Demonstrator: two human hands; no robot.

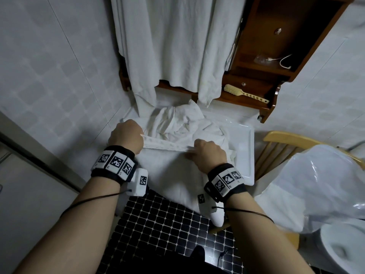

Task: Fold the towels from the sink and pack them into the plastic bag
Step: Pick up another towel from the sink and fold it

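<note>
Both forearms reach in from the near edge, marker-printed wrist bands (114, 163) on each. The left hand (126, 135) and right hand (209, 153) are curled tight on the patterned hem of a white towel (173, 175), which is stretched taut between them above the near rim of the sink (245, 155). The rest of that towel drapes down toward the dark tiled floor (162, 224). No fold shows in it, so the work looks to be at an early stage: this towel is only being squared up. A heap of crumpled towels (177, 121) waits in the far part of the sink. To the right, well apart from the hands, the plastic bag (316, 184) sits puffed up on a wooden chair (280, 139). Its skin is cloudy and its mouth is not visible, so I cannot tell whether anything is packed inside. The fingertips are tucked behind the hands and cloth. The heap hides the basin and its own count. Pale cloths (177, 36) hang on the far wall, and whether they belong to the job is unclear.
</note>
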